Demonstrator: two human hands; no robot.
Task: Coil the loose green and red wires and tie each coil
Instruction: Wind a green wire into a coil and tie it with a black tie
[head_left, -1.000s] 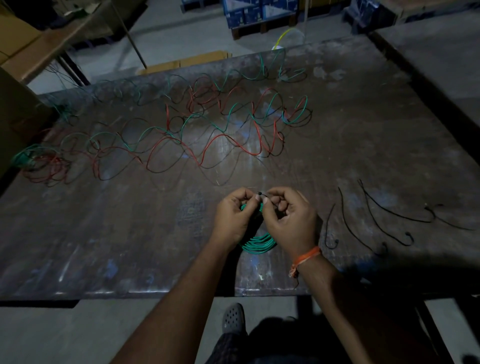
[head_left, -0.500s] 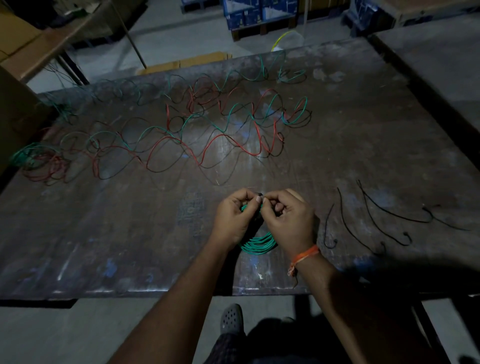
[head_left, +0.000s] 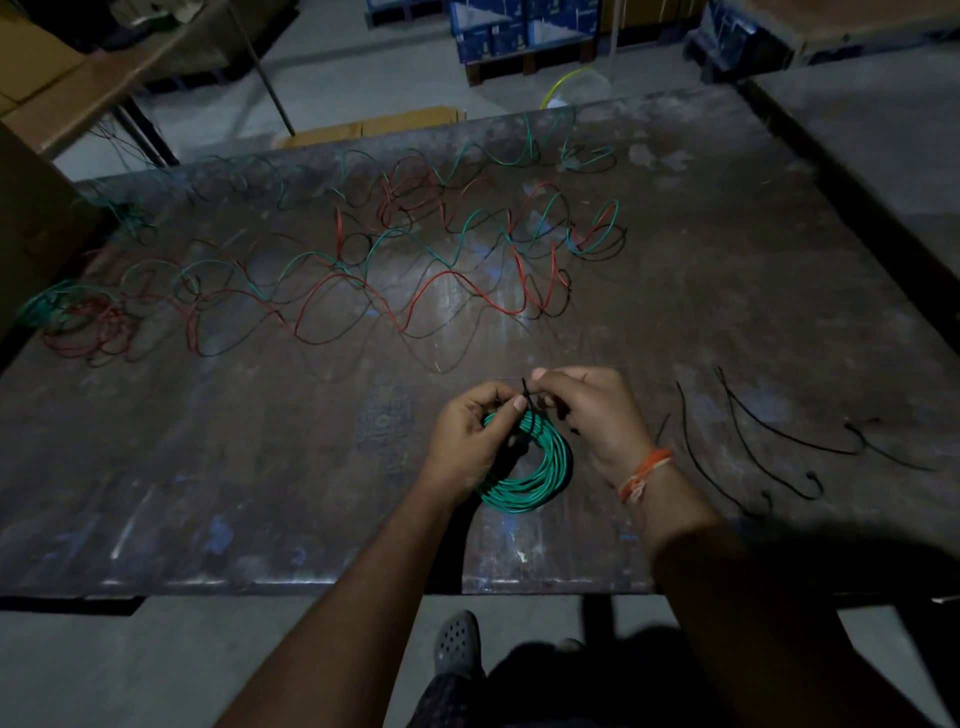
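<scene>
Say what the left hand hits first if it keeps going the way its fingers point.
The left hand points up and right, toward the right hand. Its fingertips already pinch the black tie above the green coil, so it would probably meet the right hand's fingers first. Depth is unclear.

One camera only, worn on the person's head, looks forward and steeply down over the desk (head_left: 727, 322) from its near edge. The wide lens bends the desk's edges and takes in almost its whole top, plus the floor (head_left: 363, 78) beyond and a shoe (head_left: 457, 642) below the near edge. Both forearms enter from the bottom, so the left hand (head_left: 470, 441) and right hand (head_left: 597, 415) sit close, low of centre. The dim far corners are perhaps too dark to read. No second view shares the scene.
</scene>
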